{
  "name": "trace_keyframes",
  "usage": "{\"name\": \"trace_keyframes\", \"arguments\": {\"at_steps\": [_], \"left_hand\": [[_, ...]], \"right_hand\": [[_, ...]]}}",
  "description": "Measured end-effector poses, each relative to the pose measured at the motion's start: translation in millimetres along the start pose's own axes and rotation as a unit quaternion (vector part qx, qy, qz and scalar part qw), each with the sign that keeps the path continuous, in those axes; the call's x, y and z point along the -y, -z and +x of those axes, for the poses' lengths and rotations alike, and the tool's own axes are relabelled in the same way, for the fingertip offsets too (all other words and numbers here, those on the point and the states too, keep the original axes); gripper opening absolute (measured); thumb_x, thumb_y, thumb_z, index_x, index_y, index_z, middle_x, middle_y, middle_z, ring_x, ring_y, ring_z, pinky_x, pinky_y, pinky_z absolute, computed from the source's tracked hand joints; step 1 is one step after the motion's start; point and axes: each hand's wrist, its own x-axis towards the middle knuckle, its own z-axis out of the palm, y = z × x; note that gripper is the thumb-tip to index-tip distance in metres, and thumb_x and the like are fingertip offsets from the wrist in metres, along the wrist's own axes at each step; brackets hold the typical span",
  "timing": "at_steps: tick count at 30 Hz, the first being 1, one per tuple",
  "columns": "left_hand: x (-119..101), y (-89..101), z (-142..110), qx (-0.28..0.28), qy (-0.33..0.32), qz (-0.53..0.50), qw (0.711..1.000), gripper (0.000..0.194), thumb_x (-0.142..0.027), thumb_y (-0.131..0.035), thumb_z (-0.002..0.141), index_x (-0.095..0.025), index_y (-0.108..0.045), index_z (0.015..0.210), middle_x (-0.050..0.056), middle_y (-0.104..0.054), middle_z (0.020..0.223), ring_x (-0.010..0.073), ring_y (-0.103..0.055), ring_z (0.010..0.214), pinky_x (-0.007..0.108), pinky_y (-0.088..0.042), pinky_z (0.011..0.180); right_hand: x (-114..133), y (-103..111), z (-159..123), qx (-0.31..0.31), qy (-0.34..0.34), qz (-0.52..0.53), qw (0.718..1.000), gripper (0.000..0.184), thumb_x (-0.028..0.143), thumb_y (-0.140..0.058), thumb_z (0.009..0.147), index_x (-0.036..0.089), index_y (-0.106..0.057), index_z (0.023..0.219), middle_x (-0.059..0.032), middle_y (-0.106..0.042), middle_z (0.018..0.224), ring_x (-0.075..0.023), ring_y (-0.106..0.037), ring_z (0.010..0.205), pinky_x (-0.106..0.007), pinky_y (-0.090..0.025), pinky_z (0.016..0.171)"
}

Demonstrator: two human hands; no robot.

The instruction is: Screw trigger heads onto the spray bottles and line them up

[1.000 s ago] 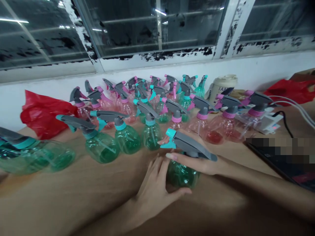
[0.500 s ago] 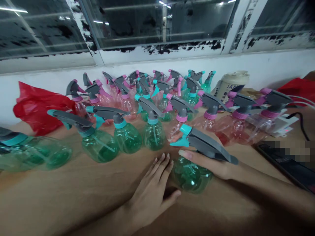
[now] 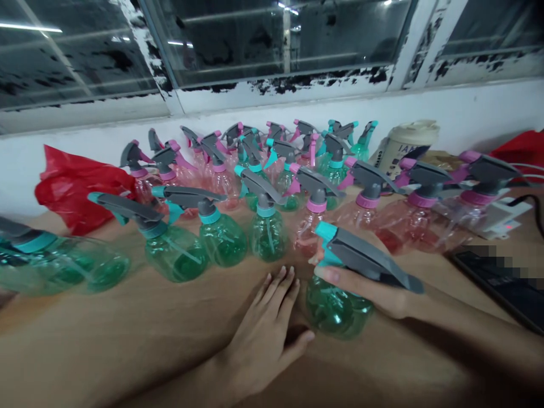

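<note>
My right hand (image 3: 374,286) is wrapped round the neck of a green spray bottle (image 3: 338,311) with a grey and turquoise trigger head. Its thumb lies across the near side, and the other fingers are mostly hidden behind the head. The bottle leans slightly over the table (image 3: 170,340). Flat on the tabletop, fingers stretched forward, rests my left hand (image 3: 267,334), just left of that bottle and holding nothing. Beyond it stand a green spray bottle (image 3: 268,235) and a pink spray bottle (image 3: 309,229).
Several more green and pink spray bottles (image 3: 223,238) fill the table's back. A red plastic bag (image 3: 80,190) lies at left. To the right are a paper cup (image 3: 408,147), a white box with a cable (image 3: 505,218) and a phone (image 3: 493,283). A window (image 3: 276,45) is behind.
My right hand has shifted slightly right with the bottle, its fingers now closer in at the trigger. The whole view has moved a little; my left hand stays flat.
</note>
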Motion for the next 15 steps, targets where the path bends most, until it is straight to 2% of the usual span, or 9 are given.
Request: {"name": "trace_keyframes", "arguments": {"at_steps": [3, 8, 15], "left_hand": [[-0.6, 1.1, 1.3, -0.005, -0.006, 0.005, 1.000, 0.062, -0.046, -0.048, 0.090, -0.010, -0.034, 0.139, 0.016, -0.035, 0.145, 0.0304, -0.030, 0.135, 0.050, -0.032, 0.106], [-1.3, 2.0, 3.1, -0.005, -0.008, 0.020, 1.000, 0.058, -0.045, -0.049, 0.090, -0.008, -0.040, 0.134, 0.017, -0.044, 0.139, 0.0313, -0.033, 0.133, 0.050, -0.035, 0.104], [-1.4, 4.5, 3.2, -0.012, -0.008, 0.023, 1.000, 0.059, -0.046, -0.051, 0.089, -0.009, -0.040, 0.134, 0.017, -0.041, 0.141, 0.0306, -0.034, 0.132, 0.048, -0.033, 0.105]], "right_hand": [[-3.1, -0.5, -0.1, 0.015, -0.014, 0.022, 1.000, 0.014, 0.037, -0.060, 0.083, 0.023, -0.060, 0.087, 0.0006, -0.064, 0.081, -0.0140, -0.061, 0.071, -0.027, -0.050, 0.064], [-4.6, -2.1, 1.1, 0.003, -0.006, 0.032, 0.999, 0.018, 0.038, -0.061, 0.082, 0.024, -0.063, 0.092, -0.0006, -0.065, 0.085, -0.0156, -0.062, 0.073, -0.030, -0.051, 0.068], [-0.1, -2.1, 1.1, -0.014, 0.016, 0.055, 0.998, 0.027, 0.029, -0.065, 0.080, 0.025, -0.061, 0.106, -0.0016, -0.066, 0.103, -0.0167, -0.062, 0.094, -0.031, -0.050, 0.084]]}}
